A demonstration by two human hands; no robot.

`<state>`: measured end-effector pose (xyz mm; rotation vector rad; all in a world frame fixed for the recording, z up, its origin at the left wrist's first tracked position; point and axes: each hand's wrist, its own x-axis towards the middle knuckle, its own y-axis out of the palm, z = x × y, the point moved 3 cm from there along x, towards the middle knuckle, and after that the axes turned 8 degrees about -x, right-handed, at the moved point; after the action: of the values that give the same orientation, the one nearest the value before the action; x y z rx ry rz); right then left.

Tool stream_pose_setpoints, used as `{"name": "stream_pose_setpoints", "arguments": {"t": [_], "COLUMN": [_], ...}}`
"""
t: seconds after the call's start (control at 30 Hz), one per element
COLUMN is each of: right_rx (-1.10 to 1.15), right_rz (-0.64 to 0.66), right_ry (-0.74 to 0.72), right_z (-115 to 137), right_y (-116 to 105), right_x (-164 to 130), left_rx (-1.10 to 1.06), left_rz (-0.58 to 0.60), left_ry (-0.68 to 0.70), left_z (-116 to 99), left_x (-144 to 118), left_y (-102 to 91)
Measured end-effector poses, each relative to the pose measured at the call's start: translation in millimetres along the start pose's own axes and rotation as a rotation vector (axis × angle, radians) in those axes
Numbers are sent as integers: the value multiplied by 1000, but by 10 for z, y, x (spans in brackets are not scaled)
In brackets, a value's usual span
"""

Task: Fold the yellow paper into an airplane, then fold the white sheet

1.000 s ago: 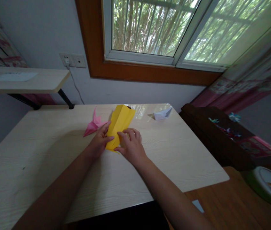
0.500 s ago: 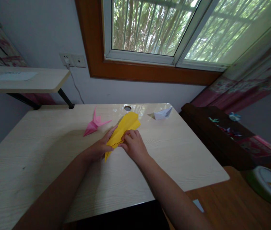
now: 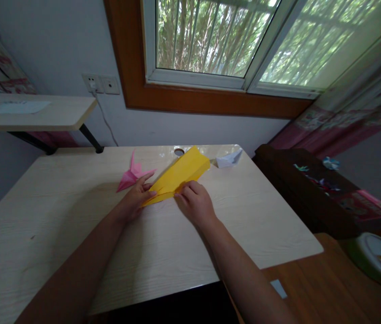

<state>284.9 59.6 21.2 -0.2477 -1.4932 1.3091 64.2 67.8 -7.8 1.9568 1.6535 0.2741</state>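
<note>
- Big pale wooden bench [image 3: 58, 234], under a window [image 3: 210, 40], with a round hole [image 3: 179, 152] near its far edge.
- Long yellow folded paper [image 3: 180, 174], lying near the middle of the bench, thin point toward the left hand, wide end reaching up close to the hole.
- Left hand [image 3: 135, 199] down on the thin end of the yellow paper, fingers pressed on its edge. Grip looks pinched on the paper.
- Right hand [image 3: 195, 204] on the lower edge of the yellow paper, fingers curled down onto it. Grip pressed on the paper, though a full pinch cannot be told.
- Pink paper crane [image 3: 132, 175] just beside the left hand, maybe touching a fingertip; hard to tell.
- Small white paper boat [image 3: 229, 159] near the far right corner, just beside the wide yellow end.
- Could go wrong: a crooked crease if the two edges slip apart under the fingers; a small tear from too hard a pull at the thin point; the crane bumped away by the left hand.
- Different from half a second ago: yellow paper turned more to the right and lying flatter, wide end now closer to the boat.
</note>
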Motion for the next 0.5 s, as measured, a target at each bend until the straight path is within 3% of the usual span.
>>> {"name": "stream_pose_setpoints", "arguments": {"t": [0.17,0.33,0.5], "right_rx": [65,203,377], "right_rz": [68,141,135], "right_ry": [-59,-76,-12], "right_z": [1,48,91], "right_y": [11,29,82], "right_x": [-13,-18,-6], "left_rx": [-1,-12,-47], "left_rz": [-86,-54,-20], "left_ry": [47,54,38], "left_z": [-8,-10,8], "left_x": [45,53,30], "left_y": [-65,-62,24]}}
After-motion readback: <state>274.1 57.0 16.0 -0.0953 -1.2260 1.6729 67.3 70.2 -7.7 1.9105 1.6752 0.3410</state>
